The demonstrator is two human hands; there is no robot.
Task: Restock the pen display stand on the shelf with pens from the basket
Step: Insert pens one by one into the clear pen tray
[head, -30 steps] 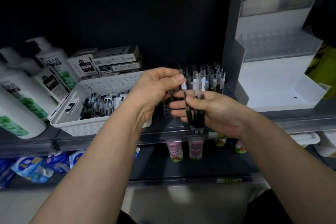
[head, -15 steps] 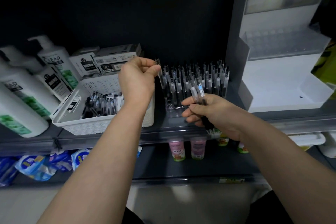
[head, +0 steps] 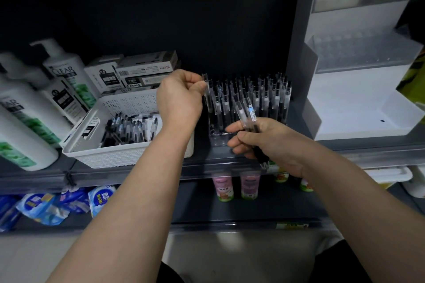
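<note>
A clear pen display stand (head: 218, 139) sits mid-shelf, its back rows packed with upright clear-and-black pens (head: 269, 96). My left hand (head: 179, 99) pinches a single pen (head: 205, 89) upright at the stand's left edge. My right hand (head: 266, 140) grips a small bunch of pens (head: 247, 110) in front of the stand, their clip ends pointing up and back. To the left, a white perforated basket (head: 128, 156) holds several loose pens (head: 131, 128).
Shampoo bottles (head: 27, 119) stand at the far left. Pen boxes (head: 138, 73) are stacked behind the basket. A large white and grey display unit (head: 358, 76) fills the right of the shelf. Small cups (head: 236, 185) and blue packets (head: 53, 204) sit on the shelf below.
My left hand has taken one pen from the bunch and carried it left to the stand's left edge. My right hand has lowered slightly with the remaining pens.
</note>
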